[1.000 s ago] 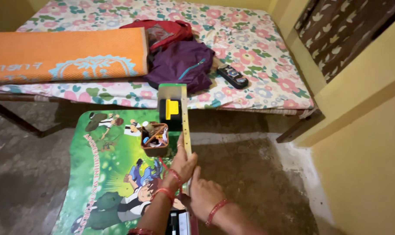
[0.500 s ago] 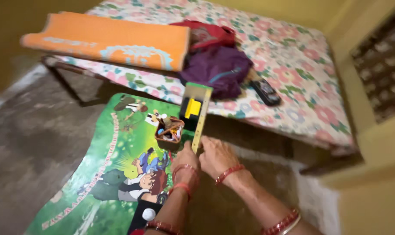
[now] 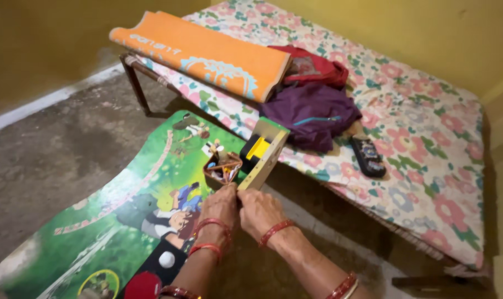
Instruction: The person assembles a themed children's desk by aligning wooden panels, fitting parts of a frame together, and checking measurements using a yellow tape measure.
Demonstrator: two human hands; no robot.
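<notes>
Holding the near end of a pale wooden frame (image 3: pixel 262 158) at centre frame, both hands meet side by side. Left hand (image 3: pixel 221 206): fingers curled, grip pinching the frame's lower corner. Right hand (image 3: pixel 261 210): fingers pressed together on the same end, thumb side hidden, so I cannot tell how tight that hold is. Both wrists carry red bangles.

Frame runs diagonally from the hands up toward the bed (image 3: pixel 429 166); a yellow block (image 3: pixel 257 148) sits in a black fitting near its far end. It lies along the right edge of a green cartoon-printed board (image 3: pixel 124 221) lying on the concrete floor (image 3: pixel 57 149).

Judgement on doing this well: keep both hands on the one end so the frame does not twist, move it along its own length, and keep it off the small brown caddy (image 3: pixel 222 169) of bits just left of it, which would tip easily.

Prints and labels:
- Green board: cartoon figures at centre, curved band of reddish lettering along its left side, round yellow badge at lower left.
- Orange rolled mat (image 3: pixel 201 52), upper left on the bed: pale blue lettering and a circular pattern.
- Bed sheet: pink and blue flowers on cream.
- Purple bag (image 3: pixel 315 113) and red bag (image 3: pixel 312 66), upper centre; dark remote-like case (image 3: pixel 367 156) to their right.
</notes>
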